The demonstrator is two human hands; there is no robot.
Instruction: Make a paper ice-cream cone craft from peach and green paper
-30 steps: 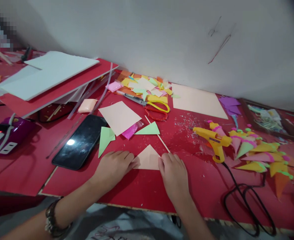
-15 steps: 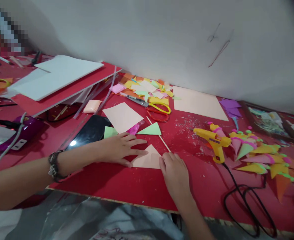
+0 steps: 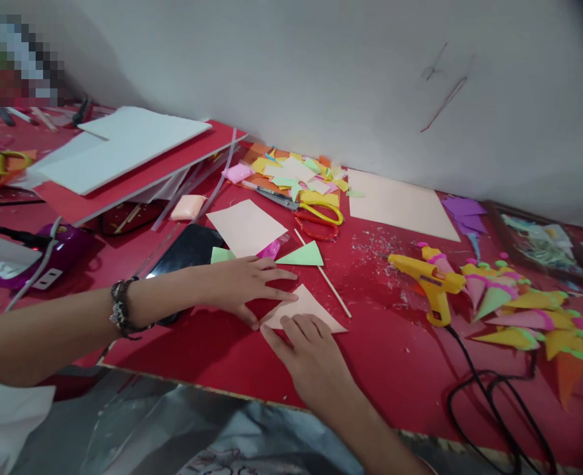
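Under the fingers of the left hand (image 3: 239, 284), spread wide, and those of the right hand (image 3: 313, 356), loosely extended, a folded peach paper triangle (image 3: 311, 303) lies on the red table (image 3: 385, 376), with a stick (image 3: 338, 295) just beyond the right hand and a yellow glue gun (image 3: 434, 284) farther right.

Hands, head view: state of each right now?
Left hand: open, touching the peach paper triangle.
Right hand: open, resting on that triangle, not gripping.

A dark bracelet (image 3: 120, 309) with silvery pieces rings the left wrist (image 3: 140, 302); pale clothing (image 3: 241, 456) bears dark squiggles.
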